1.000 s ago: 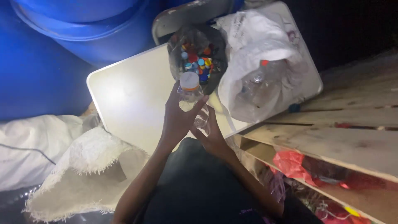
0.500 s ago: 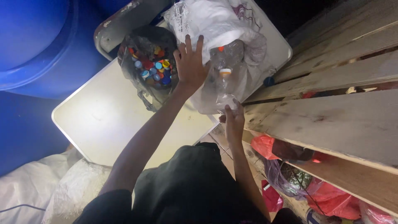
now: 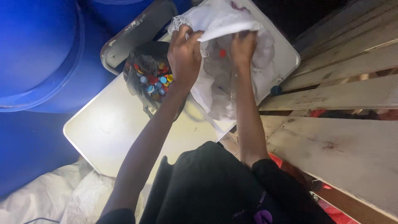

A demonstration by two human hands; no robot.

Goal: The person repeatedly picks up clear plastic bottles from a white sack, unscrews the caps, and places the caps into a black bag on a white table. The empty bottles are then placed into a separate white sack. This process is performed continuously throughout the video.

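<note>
White woven sacking fills the upper centre of the frame, where the left hand [image 3: 184, 56] pinches the rim of the sack [image 3: 224, 25], fingers closed on the cloth, and the right hand [image 3: 242, 47] curls over the mouth beside it, clear bottles dimly visible inside. Keeping the rim taut and lifted would likely stop the contents spilling. A dark bag of coloured bottle caps [image 3: 151, 81] sits left of the sack on the pale surface [image 3: 120, 128]; blue drums [image 3: 37, 49] stand upper left, wooden planks [image 3: 344, 95] right.

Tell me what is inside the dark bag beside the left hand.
The dark bag holds loose bottle caps in red, blue, yellow and white. The left hand covers its right edge; deeper layers are hidden.
</note>
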